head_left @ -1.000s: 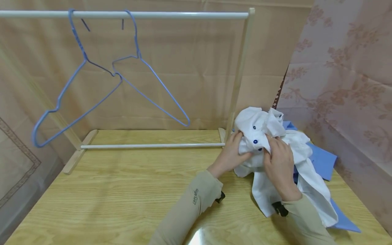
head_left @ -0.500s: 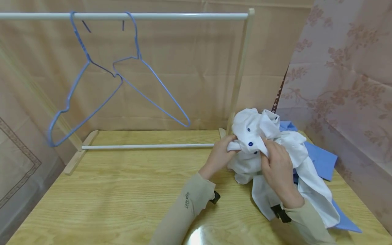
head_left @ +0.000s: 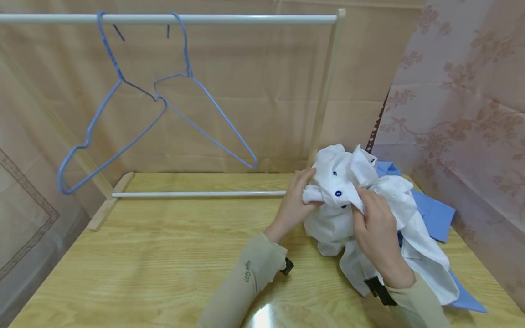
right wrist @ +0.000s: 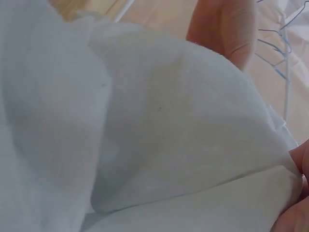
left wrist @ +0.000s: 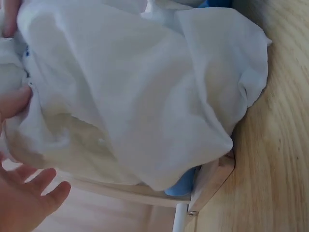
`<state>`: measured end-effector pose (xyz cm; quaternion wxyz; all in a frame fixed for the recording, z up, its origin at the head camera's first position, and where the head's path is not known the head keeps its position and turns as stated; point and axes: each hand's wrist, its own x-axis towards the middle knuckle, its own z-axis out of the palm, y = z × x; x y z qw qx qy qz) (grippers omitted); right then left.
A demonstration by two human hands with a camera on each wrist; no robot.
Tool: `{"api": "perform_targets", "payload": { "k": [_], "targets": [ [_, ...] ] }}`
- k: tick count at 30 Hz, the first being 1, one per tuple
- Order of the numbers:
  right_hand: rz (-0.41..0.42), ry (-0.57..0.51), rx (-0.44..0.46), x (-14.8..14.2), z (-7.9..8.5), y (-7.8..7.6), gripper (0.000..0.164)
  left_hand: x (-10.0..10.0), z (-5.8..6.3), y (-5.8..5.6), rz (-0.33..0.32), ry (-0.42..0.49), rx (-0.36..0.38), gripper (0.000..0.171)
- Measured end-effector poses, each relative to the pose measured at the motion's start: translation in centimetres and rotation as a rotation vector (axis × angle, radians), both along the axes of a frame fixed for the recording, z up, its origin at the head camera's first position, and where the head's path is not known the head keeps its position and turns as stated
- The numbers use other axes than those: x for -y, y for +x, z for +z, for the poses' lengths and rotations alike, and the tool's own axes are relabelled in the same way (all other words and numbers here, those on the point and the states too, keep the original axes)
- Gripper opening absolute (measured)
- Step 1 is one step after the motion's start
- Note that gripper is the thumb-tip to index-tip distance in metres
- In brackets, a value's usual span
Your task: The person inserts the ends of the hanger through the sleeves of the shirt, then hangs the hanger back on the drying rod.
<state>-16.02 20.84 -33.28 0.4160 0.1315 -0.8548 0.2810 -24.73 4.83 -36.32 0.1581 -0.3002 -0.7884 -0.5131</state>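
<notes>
A rumpled white shirt (head_left: 328, 223) with dark blue buttons is lifted partly off the table at the right of the head view. On its left side, my left hand (head_left: 293, 200) holds a fold of the cloth, thumb in front; the spread fingers (left wrist: 41, 188) show beyond the cloth in the left wrist view. My right hand (head_left: 377, 228) pinches the buttoned edge between thumb and fingers. In the right wrist view, white cloth (right wrist: 183, 121) fills most of the picture, and the pinching fingertips (right wrist: 299, 159) show at the right edge. The fingers' far sides are hidden by cloth.
Blue clothing (head_left: 434, 214) lies beneath and behind the shirt. A rack with a white top rail (head_left: 254, 19) stands at the back, its lower bar (head_left: 197, 194) near the tabletop (head_left: 164, 259). Two blue wire hangers (head_left: 92, 123) hang from it. A patterned cloth wall (head_left: 463, 91) borders the right.
My left hand has shifted left and now holds a fold of the shirt's left side, drawing it outward. The right hand keeps its pinch. The left hanger has swung slightly.
</notes>
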Motion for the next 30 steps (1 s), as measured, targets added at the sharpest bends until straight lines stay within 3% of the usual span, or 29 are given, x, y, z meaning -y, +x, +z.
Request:
{"api": "perform_targets", "payload": {
  "k": [6, 9, 14, 21, 30],
  "targets": [
    [0.041, -0.029, -0.008, 0.5, 0.7, 0.8, 0.03, 0.0, 0.0, 0.2, -0.142, -0.047, -0.021, 0.067],
    [0.057, -0.045, 0.012, 0.6, 0.9, 1.3, 0.031, 0.3, 0.0, 0.5, -0.168, -0.072, 0.0, 0.064],
    [0.092, -0.049, 0.044, 0.7, 0.9, 1.6, 0.032, 1.3, 0.5, 1.2, -0.113, -0.143, 0.029, 0.054],
    [0.135, 0.013, 0.028, 0.5, 1.1, 1.5, 0.039, 2.1, 1.2, 1.5, -0.008, -0.181, -0.033, 0.035],
    [0.153, 0.046, 0.105, -0.5, 1.6, 1.3, 0.056, 3.3, 1.5, 1.2, -0.018, -0.116, -0.029, 0.025]
  ]
}}
